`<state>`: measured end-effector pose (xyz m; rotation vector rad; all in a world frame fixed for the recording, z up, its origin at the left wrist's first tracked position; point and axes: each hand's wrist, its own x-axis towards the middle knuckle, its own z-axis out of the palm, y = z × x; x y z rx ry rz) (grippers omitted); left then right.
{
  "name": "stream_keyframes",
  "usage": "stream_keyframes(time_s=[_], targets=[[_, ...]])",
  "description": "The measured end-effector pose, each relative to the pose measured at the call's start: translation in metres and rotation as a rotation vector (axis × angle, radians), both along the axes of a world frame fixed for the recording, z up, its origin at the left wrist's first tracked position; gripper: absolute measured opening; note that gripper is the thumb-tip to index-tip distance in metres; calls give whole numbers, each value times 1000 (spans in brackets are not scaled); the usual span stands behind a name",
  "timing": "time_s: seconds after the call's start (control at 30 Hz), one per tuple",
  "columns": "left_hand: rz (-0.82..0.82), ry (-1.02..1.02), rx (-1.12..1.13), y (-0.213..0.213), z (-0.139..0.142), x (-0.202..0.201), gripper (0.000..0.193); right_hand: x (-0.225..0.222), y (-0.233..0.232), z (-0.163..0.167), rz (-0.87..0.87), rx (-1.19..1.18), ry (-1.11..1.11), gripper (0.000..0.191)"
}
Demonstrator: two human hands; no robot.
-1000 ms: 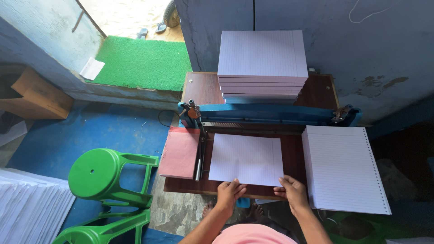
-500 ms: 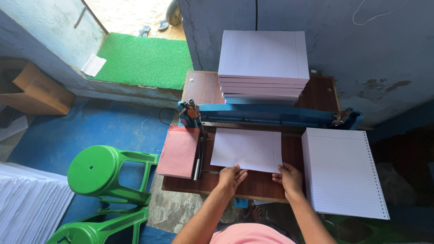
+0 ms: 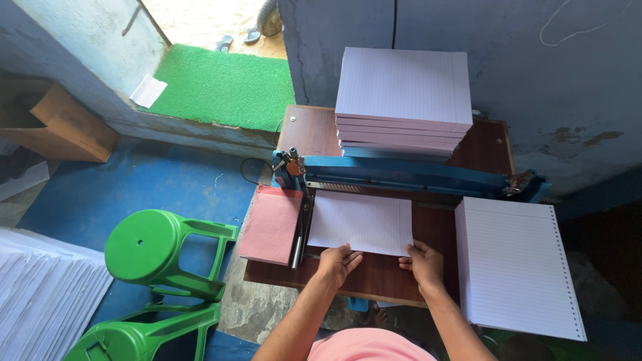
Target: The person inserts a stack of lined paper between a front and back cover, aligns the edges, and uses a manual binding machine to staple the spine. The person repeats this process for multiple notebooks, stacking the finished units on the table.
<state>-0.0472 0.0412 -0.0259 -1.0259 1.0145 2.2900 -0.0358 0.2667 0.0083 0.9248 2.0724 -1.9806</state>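
A thin batch of lined white sheets (image 3: 361, 220) lies on the brown table (image 3: 374, 274), its far edge under the blue bar of a punching machine (image 3: 414, 172). My left hand (image 3: 338, 262) presses on the batch's near left edge. My right hand (image 3: 421, 262) rests on its near right corner. Both hands lie flat with fingers on the paper.
A tall stack of lined paper (image 3: 401, 100) sits behind the machine. A punched lined stack (image 3: 518, 267) lies at the right, pink sheets (image 3: 271, 224) at the left. Two green stools (image 3: 157, 251) and a white paper pile (image 3: 43, 294) stand on the blue floor.
Both hands have slid the lined sheets away from me, so the far edge now sits under the machine's blue bar.
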Motion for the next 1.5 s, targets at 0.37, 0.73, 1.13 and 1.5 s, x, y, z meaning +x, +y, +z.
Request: stream_keyframes(time_s=[0.37,0.73,1.13,1.5], targets=[[294,-42,172,10,-7,6,78,4,1,-4,39,-21,33,36],[395,-113,272,8,4,1,99,6,11,5,470,439,-25,79],[339,-71,170,-1,-13,5,91,3,6,3,525,711,161,66],[131,-50,166,-24,-19,9,82,3,-4,10,440,486,-29,66]])
